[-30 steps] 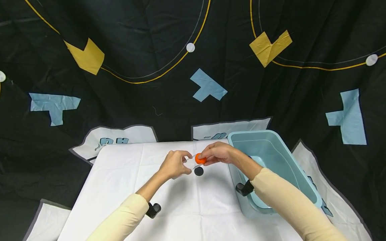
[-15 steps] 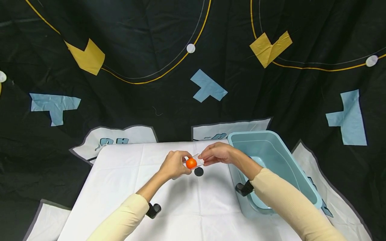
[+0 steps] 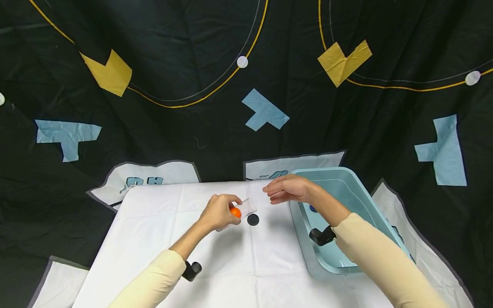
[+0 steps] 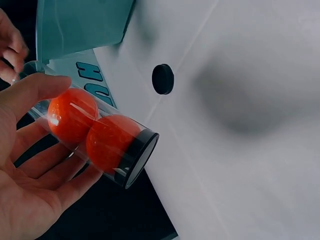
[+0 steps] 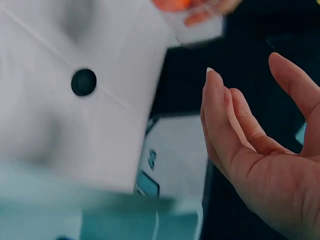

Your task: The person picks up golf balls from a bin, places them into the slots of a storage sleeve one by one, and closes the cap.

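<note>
My left hand [image 3: 221, 212] grips a clear plastic tube [image 3: 248, 207] above the white table. In the left wrist view, two orange balls sit inside it, one ball [image 4: 71, 117] near the thumb and another ball [image 4: 111, 141] against the black end cap [image 4: 138, 157]. The tube's other end points toward the bin. A loose round black cap [image 3: 253, 220] lies on the tablecloth just below the tube. My right hand [image 3: 290, 188] is apart from the tube, by the bin's near-left rim, with extended fingers and nothing in its grasp.
A light blue bin [image 3: 389, 233] stands on the right side of the table [image 3: 154, 248], partly under my right forearm. A small dark blue object [image 3: 313, 208] shows inside it. Behind the table hangs a black cloth [image 3: 215, 145] with taped shapes.
The orange ball in my right fingers has gone into the tube and slid down toward my left hand. My right hand has let go and moved right, toward the bin.
</note>
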`<action>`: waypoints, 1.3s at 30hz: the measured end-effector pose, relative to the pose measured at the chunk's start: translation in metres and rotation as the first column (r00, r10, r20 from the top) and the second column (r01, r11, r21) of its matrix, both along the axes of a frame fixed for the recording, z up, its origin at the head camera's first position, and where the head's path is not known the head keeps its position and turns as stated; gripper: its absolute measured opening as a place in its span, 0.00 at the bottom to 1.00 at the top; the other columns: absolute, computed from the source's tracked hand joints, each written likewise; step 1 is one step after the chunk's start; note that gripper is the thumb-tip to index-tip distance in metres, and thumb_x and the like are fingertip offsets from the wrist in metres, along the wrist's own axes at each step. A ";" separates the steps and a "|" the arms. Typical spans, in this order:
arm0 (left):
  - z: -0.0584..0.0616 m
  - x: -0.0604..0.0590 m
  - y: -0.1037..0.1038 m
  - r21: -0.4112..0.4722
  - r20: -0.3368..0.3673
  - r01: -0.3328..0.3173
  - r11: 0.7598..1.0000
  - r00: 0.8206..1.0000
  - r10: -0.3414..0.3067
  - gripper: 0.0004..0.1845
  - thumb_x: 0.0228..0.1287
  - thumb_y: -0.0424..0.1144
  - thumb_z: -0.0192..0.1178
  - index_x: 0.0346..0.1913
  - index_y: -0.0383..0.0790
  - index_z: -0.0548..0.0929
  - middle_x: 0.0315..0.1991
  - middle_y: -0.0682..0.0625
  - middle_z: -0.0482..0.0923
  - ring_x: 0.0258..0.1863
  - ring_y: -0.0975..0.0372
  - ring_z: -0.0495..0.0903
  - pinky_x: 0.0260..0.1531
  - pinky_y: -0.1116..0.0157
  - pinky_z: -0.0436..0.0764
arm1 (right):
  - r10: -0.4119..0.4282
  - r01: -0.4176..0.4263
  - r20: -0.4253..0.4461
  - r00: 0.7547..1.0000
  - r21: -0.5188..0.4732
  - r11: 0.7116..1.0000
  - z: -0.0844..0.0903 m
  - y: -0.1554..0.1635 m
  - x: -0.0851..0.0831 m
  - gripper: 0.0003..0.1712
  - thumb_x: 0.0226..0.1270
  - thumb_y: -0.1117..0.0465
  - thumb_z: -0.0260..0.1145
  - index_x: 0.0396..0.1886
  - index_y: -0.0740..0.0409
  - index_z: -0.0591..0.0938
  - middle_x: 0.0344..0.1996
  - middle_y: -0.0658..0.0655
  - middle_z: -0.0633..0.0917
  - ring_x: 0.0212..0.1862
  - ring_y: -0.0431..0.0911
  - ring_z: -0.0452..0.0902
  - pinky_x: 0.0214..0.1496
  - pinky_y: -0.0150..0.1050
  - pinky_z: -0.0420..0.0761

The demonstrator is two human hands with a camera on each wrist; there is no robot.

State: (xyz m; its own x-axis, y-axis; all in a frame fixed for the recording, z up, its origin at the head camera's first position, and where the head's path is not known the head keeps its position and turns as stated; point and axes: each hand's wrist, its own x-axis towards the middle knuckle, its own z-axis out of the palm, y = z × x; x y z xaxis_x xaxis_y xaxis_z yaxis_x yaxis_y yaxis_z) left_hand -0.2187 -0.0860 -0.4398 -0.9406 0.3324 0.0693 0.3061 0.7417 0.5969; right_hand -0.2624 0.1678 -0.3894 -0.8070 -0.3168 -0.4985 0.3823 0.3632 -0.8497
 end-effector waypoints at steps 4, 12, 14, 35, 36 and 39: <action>0.000 0.000 -0.005 -0.004 0.009 -0.013 1.000 1.000 0.013 0.21 0.40 0.33 0.78 0.44 0.44 0.89 0.30 0.51 0.86 0.34 0.59 0.78 0.34 0.64 0.78 | -0.010 0.010 -0.017 1.000 0.039 0.999 0.012 0.023 -0.004 0.29 0.69 0.56 0.69 0.62 0.70 0.76 0.61 0.68 0.81 0.56 0.55 0.84 0.60 0.49 0.81; 0.001 -0.001 -0.009 -0.011 0.005 -0.024 1.000 1.000 0.024 0.20 0.40 0.33 0.79 0.42 0.45 0.89 0.29 0.51 0.86 0.33 0.59 0.78 0.33 0.64 0.78 | 0.000 0.005 -0.049 0.999 0.098 0.995 0.019 0.066 -0.005 0.29 0.74 0.56 0.64 0.66 0.70 0.74 0.65 0.69 0.78 0.60 0.54 0.82 0.63 0.47 0.79; 0.001 -0.001 -0.009 -0.012 0.004 -0.027 1.000 1.000 0.027 0.20 0.40 0.33 0.78 0.42 0.44 0.89 0.29 0.51 0.86 0.32 0.59 0.79 0.33 0.64 0.78 | 0.002 0.003 -0.049 0.999 0.102 0.995 0.017 0.077 -0.007 0.29 0.75 0.57 0.62 0.68 0.71 0.72 0.64 0.69 0.78 0.58 0.52 0.83 0.62 0.46 0.80; -0.004 -0.003 -0.015 0.002 0.029 -0.054 0.999 0.998 0.054 0.21 0.40 0.33 0.79 0.43 0.43 0.89 0.29 0.50 0.86 0.31 0.60 0.79 0.33 0.64 0.79 | -0.250 0.225 0.153 0.956 0.164 0.960 -0.060 0.176 -0.008 0.37 0.75 0.56 0.62 0.74 0.73 0.61 0.71 0.78 0.65 0.34 0.40 0.83 0.47 0.33 0.85; -0.004 -0.003 -0.014 0.004 0.028 -0.051 0.999 0.998 0.051 0.21 0.40 0.33 0.79 0.43 0.44 0.89 0.29 0.50 0.86 0.31 0.60 0.79 0.33 0.64 0.79 | -0.265 0.237 0.158 0.951 0.175 0.956 -0.065 0.178 -0.008 0.37 0.75 0.57 0.61 0.73 0.73 0.61 0.71 0.78 0.63 0.34 0.40 0.83 0.48 0.33 0.85; -0.005 -0.003 -0.016 0.010 0.025 -0.044 0.999 0.999 0.044 0.21 0.39 0.33 0.79 0.42 0.44 0.89 0.29 0.50 0.86 0.30 0.60 0.79 0.33 0.64 0.79 | -0.289 0.255 0.157 0.944 0.203 0.945 -0.077 0.178 -0.008 0.35 0.74 0.59 0.61 0.72 0.75 0.64 0.71 0.80 0.62 0.32 0.41 0.82 0.48 0.35 0.85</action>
State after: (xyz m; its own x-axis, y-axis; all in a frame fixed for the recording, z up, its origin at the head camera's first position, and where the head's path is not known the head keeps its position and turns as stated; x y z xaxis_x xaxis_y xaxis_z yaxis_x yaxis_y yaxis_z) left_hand -0.2218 -0.1022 -0.4444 -0.9558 0.2898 0.0493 0.2583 0.7480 0.6114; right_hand -0.2705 0.3462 -0.4666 -0.7397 0.0092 -0.6729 0.6298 0.3618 -0.6873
